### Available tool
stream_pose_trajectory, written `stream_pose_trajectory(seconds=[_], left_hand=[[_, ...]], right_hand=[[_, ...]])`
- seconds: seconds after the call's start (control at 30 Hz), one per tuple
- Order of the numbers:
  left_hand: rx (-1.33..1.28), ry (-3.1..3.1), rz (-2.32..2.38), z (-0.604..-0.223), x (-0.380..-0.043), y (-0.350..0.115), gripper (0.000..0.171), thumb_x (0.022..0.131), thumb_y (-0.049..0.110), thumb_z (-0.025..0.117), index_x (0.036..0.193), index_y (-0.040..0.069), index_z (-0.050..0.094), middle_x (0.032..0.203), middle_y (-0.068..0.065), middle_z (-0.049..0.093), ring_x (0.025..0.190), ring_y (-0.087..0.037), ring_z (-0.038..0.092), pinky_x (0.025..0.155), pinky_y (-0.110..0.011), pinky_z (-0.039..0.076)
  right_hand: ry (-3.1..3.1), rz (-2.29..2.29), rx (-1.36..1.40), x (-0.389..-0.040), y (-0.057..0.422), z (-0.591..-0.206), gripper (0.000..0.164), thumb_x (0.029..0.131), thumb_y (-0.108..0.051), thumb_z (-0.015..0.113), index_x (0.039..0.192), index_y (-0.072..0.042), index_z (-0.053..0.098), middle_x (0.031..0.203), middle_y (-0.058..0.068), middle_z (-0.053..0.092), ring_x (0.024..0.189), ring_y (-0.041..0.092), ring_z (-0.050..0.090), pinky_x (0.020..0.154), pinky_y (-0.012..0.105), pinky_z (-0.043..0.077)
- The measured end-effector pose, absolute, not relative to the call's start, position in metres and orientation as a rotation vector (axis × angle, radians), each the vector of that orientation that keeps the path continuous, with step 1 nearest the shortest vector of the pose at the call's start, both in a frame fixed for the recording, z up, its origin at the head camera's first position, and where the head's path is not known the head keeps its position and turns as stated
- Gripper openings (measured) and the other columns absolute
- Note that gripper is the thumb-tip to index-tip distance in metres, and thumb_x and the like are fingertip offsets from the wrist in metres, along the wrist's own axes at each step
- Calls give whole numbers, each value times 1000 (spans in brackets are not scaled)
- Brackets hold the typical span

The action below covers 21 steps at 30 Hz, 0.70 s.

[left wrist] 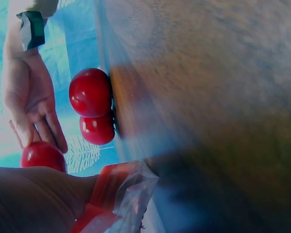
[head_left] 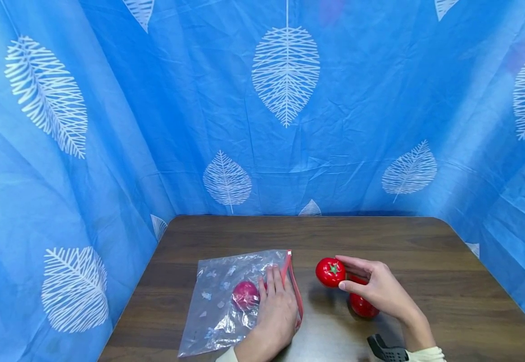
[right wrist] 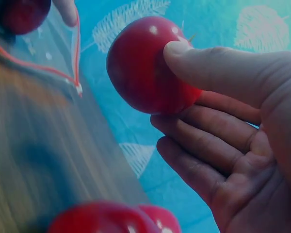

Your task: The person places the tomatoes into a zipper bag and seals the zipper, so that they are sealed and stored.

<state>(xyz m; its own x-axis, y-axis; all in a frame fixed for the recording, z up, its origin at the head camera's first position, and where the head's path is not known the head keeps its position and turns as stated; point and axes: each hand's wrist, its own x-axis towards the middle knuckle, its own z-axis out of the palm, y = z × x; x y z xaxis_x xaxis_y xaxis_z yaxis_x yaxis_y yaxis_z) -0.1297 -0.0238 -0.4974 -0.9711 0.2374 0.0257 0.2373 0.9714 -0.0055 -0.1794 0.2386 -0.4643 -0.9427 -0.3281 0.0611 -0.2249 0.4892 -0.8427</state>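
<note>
My right thumb point(right wrist: 208, 63) and fingertips pinch a glossy red tomato point(head_left: 330, 272) by its side, its green star-shaped top showing; the lower fingers of my right hand point(head_left: 386, 291) reach out loosely beneath it. The tomato is off the table, between my two hands and near the bag's mouth, its shadow falling on the wood below. My left hand point(head_left: 278, 306) lies over the clear zip bag point(head_left: 194, 322), fingers extended and close together by the red zip edge point(head_left: 299, 301); I cannot tell quite how my left thumb sits at the mouth. Just ahead of those fingers, inside the bag, a pinkish-red round fruit point(head_left: 245, 295) shows through the plastic, and a white slider point(head_left: 289, 253) sits at the far end of the zip. Under and beyond my right palm, a shiny red fruit point(head_left: 363, 305) rests on the table, with a second red fruit point(head_left: 357, 278) close behind it, partly covered by my hand. A black strap piece point(head_left: 386, 349) lies at my right wrist, next to a pale sleeve point(head_left: 426, 355). Further out runs the dark wooden table point(head_left: 244, 231), then blue curtain point(head_left: 357, 100) printed with white leaves point(head_left: 286, 75)
</note>
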Motion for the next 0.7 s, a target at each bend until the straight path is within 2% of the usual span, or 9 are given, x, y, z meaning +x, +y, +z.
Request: stream_pose_trajectory(seconds=[0.13,0.33,0.6,0.7], left_hand=[[-380,-3138,-38,-496,-132,-25,117,67,32,103,162,-6,45,171,-33,38,161,-51,36,125,-67,39],[-377,-3180,-64,-496,-135,-24,116,70,33,102,164,-3,43,172,-31,37,162,-51,34,126,-67,37],[-345,-3145,0,-497,-133,-22,116,68,36,102,163,-3,46,170,-30,41,160,-49,38,126,-65,39],[-350,-3102,33,-498,-131,-23,106,72,34,100,159,-3,51,168,-30,45,158,-49,42,125,-64,41]], right_hand=[[2611,-1450,-526,-184,225,-468,63,94,-33,89,148,-11,68,144,15,73,124,31,76,102,51,62],[2564,-1439,-541,-189,207,-474,64,93,-34,90,149,-11,68,146,14,72,131,36,73,108,57,57],[2550,-1392,-537,-194,189,-483,67,91,-30,91,150,-10,67,148,15,71,133,39,71,108,56,58],[2552,-1381,-554,-195,183,-488,66,91,-29,91,150,-10,67,147,14,71,133,38,71,108,54,59]])
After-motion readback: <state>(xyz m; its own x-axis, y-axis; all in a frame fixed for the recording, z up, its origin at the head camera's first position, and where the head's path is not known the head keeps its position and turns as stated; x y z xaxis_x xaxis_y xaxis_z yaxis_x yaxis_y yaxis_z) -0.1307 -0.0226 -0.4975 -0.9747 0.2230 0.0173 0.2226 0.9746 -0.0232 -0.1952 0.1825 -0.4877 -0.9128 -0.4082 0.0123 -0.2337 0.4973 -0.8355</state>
